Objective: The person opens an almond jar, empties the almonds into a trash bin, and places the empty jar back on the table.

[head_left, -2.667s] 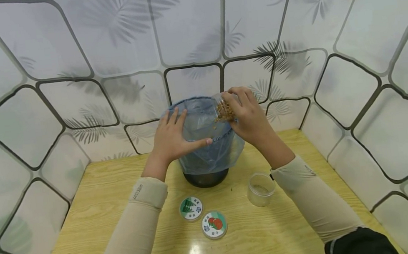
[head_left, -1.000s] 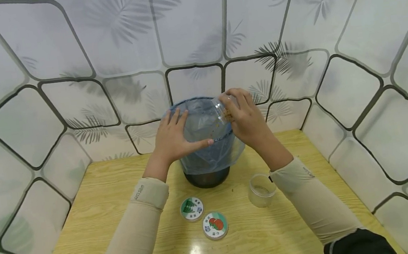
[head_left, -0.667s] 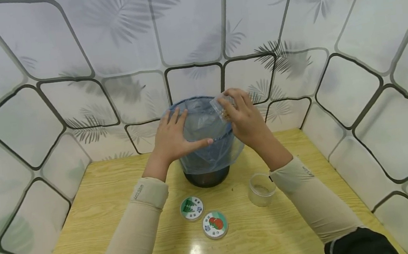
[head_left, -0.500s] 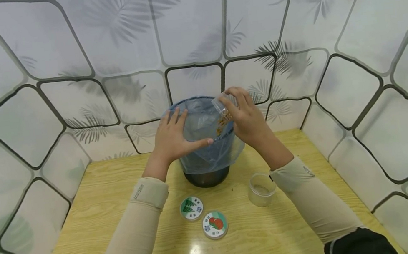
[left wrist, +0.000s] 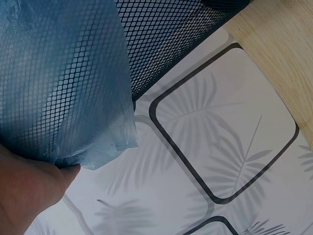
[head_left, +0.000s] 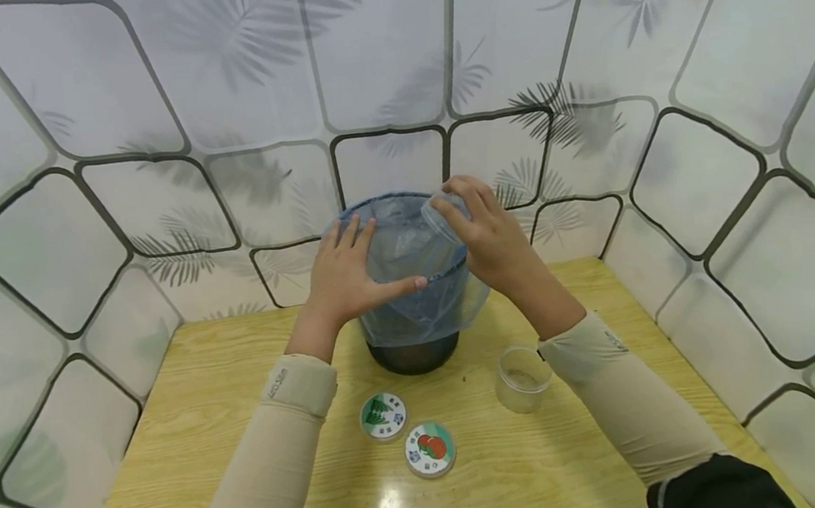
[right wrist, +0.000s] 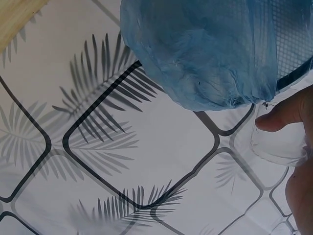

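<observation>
A mesh wastebasket (head_left: 413, 357) with a dark base stands at the table's far side, lined with a thin blue bag (head_left: 415, 320) folded over its rim. My left hand (head_left: 343, 282) rests on the rim's left side, fingers spread and thumb stretched along the front edge. In my right hand (head_left: 492, 240) I grip a clear plastic jar (head_left: 439, 218), tipped mouth down over the bag's opening; no brown pieces show in it. The right wrist view has the thumb curled on the jar's clear wall (right wrist: 276, 147) beside the blue bag (right wrist: 205, 63).
A second clear jar (head_left: 522, 383) stands right of the wastebasket, near the right sleeve. Two round lids lie in front, one with a green leafy picture (head_left: 382, 416), one with tomatoes (head_left: 430, 450). Patterned walls (head_left: 386, 64) enclose the wooden table (head_left: 239, 365) on three sides.
Small brown pieces have poured from the jar into the bag, and the jar now looks emptied. My right hand tilted and shifted it slightly; my left hand stayed put.
</observation>
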{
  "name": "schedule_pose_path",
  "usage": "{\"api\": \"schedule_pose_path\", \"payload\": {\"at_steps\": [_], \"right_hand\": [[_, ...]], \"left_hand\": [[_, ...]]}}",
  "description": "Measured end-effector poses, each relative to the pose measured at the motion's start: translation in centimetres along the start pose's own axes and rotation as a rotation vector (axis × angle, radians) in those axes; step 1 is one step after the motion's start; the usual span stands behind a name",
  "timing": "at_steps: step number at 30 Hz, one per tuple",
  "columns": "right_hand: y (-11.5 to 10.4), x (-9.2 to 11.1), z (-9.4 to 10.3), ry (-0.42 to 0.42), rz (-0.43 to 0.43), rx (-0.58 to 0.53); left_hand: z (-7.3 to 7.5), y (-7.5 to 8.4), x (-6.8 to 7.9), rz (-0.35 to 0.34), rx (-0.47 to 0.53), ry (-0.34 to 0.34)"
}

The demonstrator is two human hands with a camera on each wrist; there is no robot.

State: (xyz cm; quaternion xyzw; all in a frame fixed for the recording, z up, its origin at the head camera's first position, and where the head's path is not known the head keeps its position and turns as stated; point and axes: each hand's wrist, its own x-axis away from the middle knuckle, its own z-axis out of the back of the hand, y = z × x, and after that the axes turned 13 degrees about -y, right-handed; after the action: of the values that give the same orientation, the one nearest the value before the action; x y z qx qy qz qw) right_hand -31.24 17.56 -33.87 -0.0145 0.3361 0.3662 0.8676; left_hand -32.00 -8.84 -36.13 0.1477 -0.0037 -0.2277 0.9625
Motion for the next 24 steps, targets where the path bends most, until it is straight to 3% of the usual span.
{"api": "schedule_pose_path", "payload": {"at_steps": [6,14,24], "right_hand": [[0.05,0.11,-0.12,0.007,0.006,-0.027],[0.16,0.25,0.12,0.050,-0.060,-0.117],[0.22,0.38,0.02,0.055,-0.076,-0.035]], "left_hand": [[-0.09,-0.07,-0.07,-0.004,0.003,0.009],[0.00,0.03,-0.06,-0.009,0.012,0.011],[-0.05,0.11,0.04,-0.007,0.023,0.014]]}}
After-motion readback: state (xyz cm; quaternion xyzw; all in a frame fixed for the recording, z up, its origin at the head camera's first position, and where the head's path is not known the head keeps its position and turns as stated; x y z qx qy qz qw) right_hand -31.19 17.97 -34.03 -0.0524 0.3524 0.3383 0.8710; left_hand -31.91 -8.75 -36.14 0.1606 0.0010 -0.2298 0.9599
